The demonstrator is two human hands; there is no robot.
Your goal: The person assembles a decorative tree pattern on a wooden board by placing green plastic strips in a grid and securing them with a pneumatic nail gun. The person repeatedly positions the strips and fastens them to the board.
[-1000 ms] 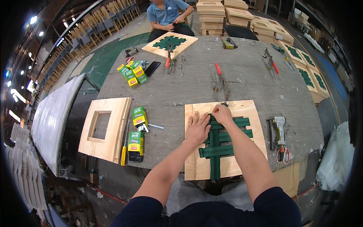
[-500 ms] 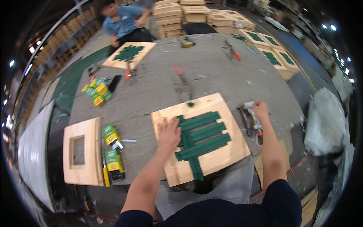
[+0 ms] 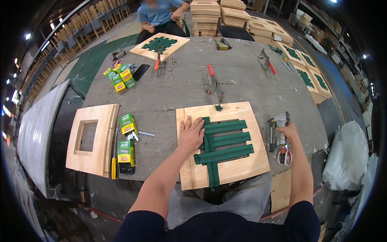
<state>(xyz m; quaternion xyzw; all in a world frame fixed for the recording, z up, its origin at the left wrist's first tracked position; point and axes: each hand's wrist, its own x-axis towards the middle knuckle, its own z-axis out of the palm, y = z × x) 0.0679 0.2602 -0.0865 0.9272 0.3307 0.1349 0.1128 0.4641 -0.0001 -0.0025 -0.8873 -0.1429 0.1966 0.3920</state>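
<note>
In front of me a pale wooden panel [image 3: 258, 161] lies flat at the table's near edge, with a cut-out at its middle. Green webbing strips [image 3: 227, 140] cross the opening, several side by side over an upright one. My left hand [image 3: 192, 134] rests flat on the panel's left part, fingers spread, their tips at the upright strip. To the right of the panel, my right hand [image 3: 291, 132] is closed around a staple gun [image 3: 279, 121] at the table top. Scissors [image 3: 284, 156] with red and white handles lie just below that hand.
Framed wooden panels [image 3: 72, 137], green-yellow boxes [image 3: 126, 151] and a yellow-handled tool [image 3: 114, 166] are at left. Beyond my panel lies a red-handled clamp tool [image 3: 211, 71]. Across the table sits a person [image 3: 155, 16] by another webbed panel [image 3: 183, 39]. Webbed panels [image 3: 296, 60] are stacked far right.
My view has shifted, so the table looks squarer and the panel less tilted. My right hand stays at the staple gun, now gripping it; my left hand remains on the panel.
</note>
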